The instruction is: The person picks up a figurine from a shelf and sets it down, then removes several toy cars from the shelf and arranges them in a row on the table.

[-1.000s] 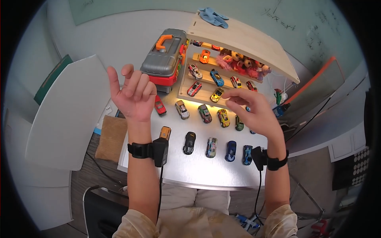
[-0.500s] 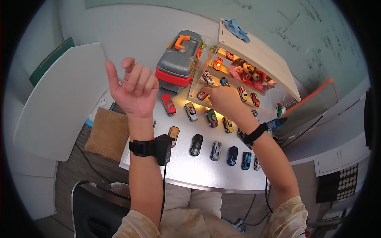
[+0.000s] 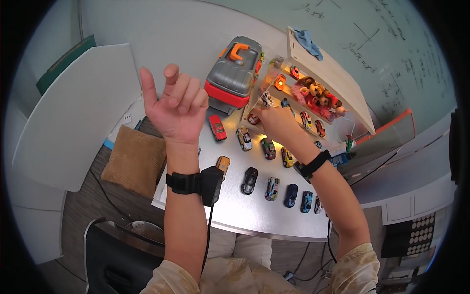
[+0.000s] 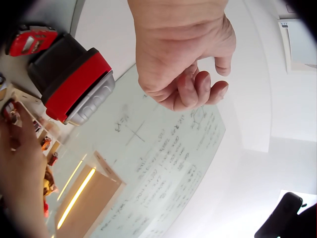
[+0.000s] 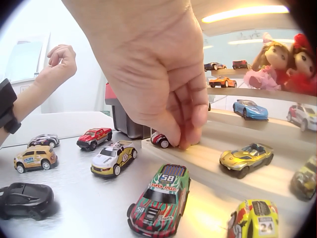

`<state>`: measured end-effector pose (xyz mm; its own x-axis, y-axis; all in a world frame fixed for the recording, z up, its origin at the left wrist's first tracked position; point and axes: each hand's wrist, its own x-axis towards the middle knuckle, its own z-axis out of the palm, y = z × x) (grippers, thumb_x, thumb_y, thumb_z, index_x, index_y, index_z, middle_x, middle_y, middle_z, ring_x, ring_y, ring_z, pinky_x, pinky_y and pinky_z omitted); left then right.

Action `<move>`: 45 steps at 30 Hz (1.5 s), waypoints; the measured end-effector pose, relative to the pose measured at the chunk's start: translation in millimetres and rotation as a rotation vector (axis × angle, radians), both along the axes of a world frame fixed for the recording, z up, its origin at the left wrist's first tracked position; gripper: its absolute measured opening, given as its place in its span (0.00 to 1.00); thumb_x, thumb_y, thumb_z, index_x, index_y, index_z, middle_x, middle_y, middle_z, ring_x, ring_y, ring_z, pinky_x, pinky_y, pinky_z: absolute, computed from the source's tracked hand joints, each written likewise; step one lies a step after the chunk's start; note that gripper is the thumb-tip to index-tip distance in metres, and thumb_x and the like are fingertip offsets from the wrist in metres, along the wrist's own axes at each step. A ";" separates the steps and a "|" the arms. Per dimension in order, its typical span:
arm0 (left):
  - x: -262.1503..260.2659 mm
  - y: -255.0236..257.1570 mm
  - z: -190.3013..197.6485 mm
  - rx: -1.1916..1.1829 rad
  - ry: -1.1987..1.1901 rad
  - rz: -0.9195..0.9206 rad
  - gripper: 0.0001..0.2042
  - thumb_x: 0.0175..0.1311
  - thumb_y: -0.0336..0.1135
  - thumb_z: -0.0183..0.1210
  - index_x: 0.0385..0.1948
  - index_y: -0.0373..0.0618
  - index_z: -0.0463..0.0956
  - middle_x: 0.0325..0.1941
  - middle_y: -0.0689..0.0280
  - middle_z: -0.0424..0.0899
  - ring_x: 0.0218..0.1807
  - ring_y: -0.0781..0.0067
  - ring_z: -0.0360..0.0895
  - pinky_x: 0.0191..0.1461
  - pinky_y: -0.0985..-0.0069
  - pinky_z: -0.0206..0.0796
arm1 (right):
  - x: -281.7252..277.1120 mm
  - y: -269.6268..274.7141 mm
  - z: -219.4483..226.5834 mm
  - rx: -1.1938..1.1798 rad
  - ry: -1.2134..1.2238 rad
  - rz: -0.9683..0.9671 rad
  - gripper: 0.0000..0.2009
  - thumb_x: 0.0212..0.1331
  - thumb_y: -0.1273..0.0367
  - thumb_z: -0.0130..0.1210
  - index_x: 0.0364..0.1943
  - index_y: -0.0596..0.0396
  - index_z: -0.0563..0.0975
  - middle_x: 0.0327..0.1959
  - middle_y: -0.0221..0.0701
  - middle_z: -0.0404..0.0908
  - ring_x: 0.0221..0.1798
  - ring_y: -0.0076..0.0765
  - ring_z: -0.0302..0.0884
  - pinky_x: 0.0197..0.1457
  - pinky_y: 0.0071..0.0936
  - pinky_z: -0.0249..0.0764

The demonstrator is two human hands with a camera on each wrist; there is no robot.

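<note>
My right hand (image 3: 280, 123) reaches to the left end of the wooden display shelf (image 5: 200, 161). Its thumb and fingers pinch a red and white toy car (image 5: 159, 140) on the lowest step; most of that car is hidden behind the hand in the right wrist view. A yellow toy car (image 5: 246, 158) sits farther along the same step. My left hand (image 3: 177, 110) is raised palm up over the table's left side, fingers loosely bent, holding nothing. Below it and to its right are a red toy car (image 3: 217, 128) and an orange toy car (image 3: 223, 166).
A grey and red toolbox (image 3: 234, 73) stands left of the shelf. Several toy cars, among them a black one (image 3: 249, 180), are lined up on the silver table (image 3: 235, 210). Dolls (image 3: 318, 95) sit on the shelf, and a blue cloth (image 3: 309, 44) lies on its top.
My right hand has moved left from above the yellow car to the red and white car at the shelf's left end. The left hand stays raised; the head view has shifted.
</note>
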<state>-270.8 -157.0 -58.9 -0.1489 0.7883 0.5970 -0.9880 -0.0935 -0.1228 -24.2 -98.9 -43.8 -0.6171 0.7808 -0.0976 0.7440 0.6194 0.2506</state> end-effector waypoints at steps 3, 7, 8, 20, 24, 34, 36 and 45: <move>-0.8 0.9 -1.4 0.015 0.011 -0.001 0.24 0.77 0.61 0.50 0.37 0.46 0.79 0.14 0.75 0.65 0.18 0.83 0.55 0.23 0.80 0.44 | -1.1 1.4 1.2 -0.004 -0.023 0.005 0.15 0.57 0.72 0.60 0.50 0.49 0.82 0.33 0.39 0.88 0.37 0.47 0.89 0.39 0.42 0.84; -0.8 1.2 -2.0 0.013 0.010 0.006 0.24 0.77 0.61 0.50 0.37 0.46 0.78 0.14 0.76 0.65 0.18 0.83 0.54 0.23 0.80 0.44 | 2.9 5.4 -2.2 0.010 -0.009 0.030 0.17 0.58 0.72 0.60 0.52 0.48 0.82 0.34 0.40 0.88 0.38 0.48 0.89 0.40 0.42 0.84; 0.2 0.1 -0.5 -0.014 0.004 0.016 0.23 0.77 0.59 0.53 0.35 0.47 0.78 0.14 0.76 0.65 0.18 0.84 0.54 0.22 0.80 0.44 | 3.5 5.9 -2.1 0.004 -0.003 0.029 0.17 0.58 0.72 0.60 0.53 0.48 0.82 0.34 0.40 0.88 0.38 0.48 0.89 0.40 0.42 0.84; -2.7 3.5 -5.3 0.042 0.021 0.008 0.27 0.77 0.64 0.48 0.38 0.47 0.79 0.15 0.76 0.64 0.19 0.82 0.54 0.23 0.78 0.44 | 52.6 -25.2 43.5 0.004 0.301 -0.148 0.12 0.65 0.68 0.57 0.49 0.47 0.85 0.32 0.41 0.87 0.38 0.50 0.86 0.43 0.46 0.81; -2.5 3.6 -4.8 0.051 0.029 0.001 0.27 0.77 0.64 0.48 0.38 0.47 0.79 0.15 0.75 0.64 0.19 0.82 0.54 0.23 0.78 0.44 | 77.8 -34.1 39.6 -0.021 0.178 -0.218 0.13 0.64 0.68 0.59 0.52 0.47 0.85 0.34 0.42 0.87 0.38 0.49 0.87 0.43 0.45 0.81; 2.8 -0.5 1.0 -0.018 0.032 0.032 0.22 0.76 0.58 0.54 0.35 0.46 0.77 0.14 0.76 0.64 0.17 0.84 0.54 0.22 0.80 0.45 | 77.4 -26.5 5.8 0.052 -0.060 -0.159 0.17 0.61 0.70 0.58 0.55 0.45 0.82 0.31 0.39 0.88 0.37 0.46 0.88 0.39 0.44 0.81; 2.4 0.5 -0.7 0.002 0.042 0.028 0.24 0.77 0.60 0.52 0.36 0.46 0.78 0.14 0.75 0.64 0.18 0.83 0.54 0.22 0.79 0.45 | 79.2 -23.9 0.4 0.085 -0.038 -0.122 0.16 0.61 0.70 0.58 0.54 0.46 0.81 0.30 0.38 0.87 0.37 0.46 0.89 0.39 0.43 0.81; 1.1 3.6 -3.3 0.023 0.053 0.021 0.25 0.77 0.62 0.50 0.37 0.46 0.79 0.15 0.75 0.64 0.19 0.82 0.55 0.23 0.79 0.46 | 65.2 -24.3 3.9 0.063 -0.036 -0.113 0.15 0.61 0.70 0.59 0.52 0.47 0.82 0.29 0.38 0.87 0.35 0.47 0.88 0.37 0.42 0.82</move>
<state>-269.7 -153.4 -62.2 -0.1324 0.7714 0.6224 -0.9911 -0.1116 -0.0724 41.1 -123.2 -40.0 -0.5220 0.8504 -0.0665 0.7979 0.5144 0.3143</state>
